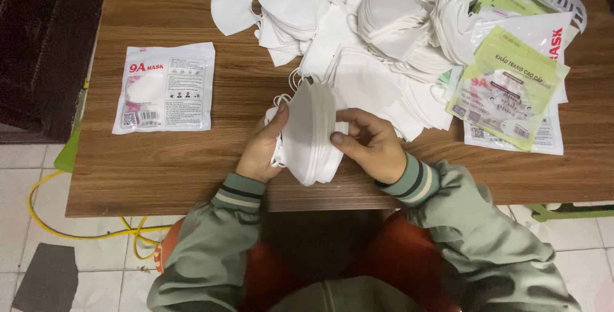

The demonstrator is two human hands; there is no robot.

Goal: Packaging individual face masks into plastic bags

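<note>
While both hands meet at the near edge of the wooden table (pixel 160 178), they hold a small stack of white folded masks (pixel 310 133) between them. This stack stands on its edge, with the folded sides up and the rounded bottom pointing to the person. The left hand (pixel 262 149) presses on the left side of the stack: its thumb lies flat on the outer mask near the top, and the other fingers go behind, so I cannot see them fully. The right hand (pixel 371 146) holds the right side; its thumb (pixel 342 140) pushes on the lower part of the stack and the fingers curl around the back. So both hands are closed on the same stack, which sits between the two thumbs. Thin ear loops stick out near the left thumb.

Behind the stack, a big loose heap of white masks (pixel 371 24) covers the far middle of the table. To the right of it lie several flat packets, green and white (pixel 511 85). One sealed white packet (pixel 165 88) lies alone on the left, well apart from the hands. Probably it has a mask inside, but the view is not sharp enough.
</note>
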